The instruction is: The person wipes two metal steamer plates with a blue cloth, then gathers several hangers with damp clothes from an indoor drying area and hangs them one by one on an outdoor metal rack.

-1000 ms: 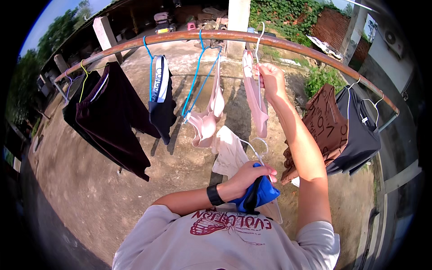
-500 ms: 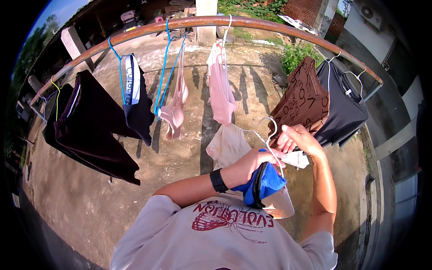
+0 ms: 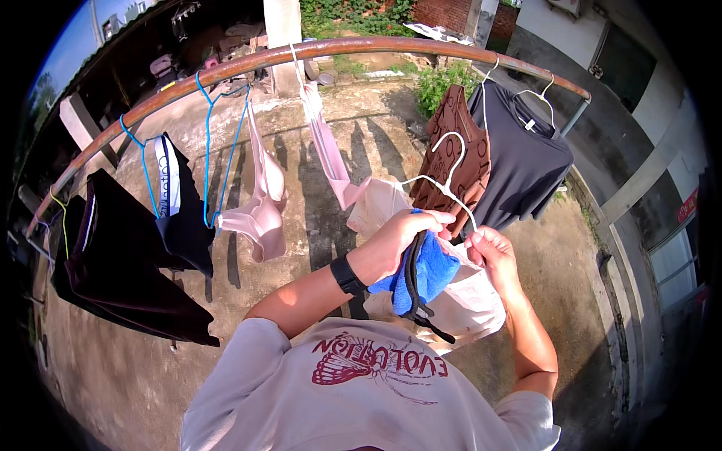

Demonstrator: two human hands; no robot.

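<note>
In front of my chest is a white hanger [image 3: 450, 177] with its hook upward. A pale, off-white garment [image 3: 474, 304] hangs about it, with one part showing left of the hanger and another below my hands. My left hand [image 3: 395, 244] is closed round a bunched blue cloth [image 3: 432, 270] with a black cord [image 3: 410, 282], close under the hanger. The cloth hides part of the garment. With fingers pinched together, my right hand [image 3: 492, 255] grips the garment's edge at the hanger's right end.
A rusty rail [image 3: 346, 46] curves across ahead. From it hang dark trousers [image 3: 128, 263], a navy garment [image 3: 184, 233], a pink bra [image 3: 263, 203], a pink garment [image 3: 327, 154], a brown patterned top [image 3: 459, 143] and a dark T-shirt [image 3: 519, 150]. Concrete ground [image 3: 301, 293] lies below.
My right hand has moved down to the hanger's right end and now pinches the garment there. More of the garment spreads out on that side. The rail and clothes have shifted left in view.
</note>
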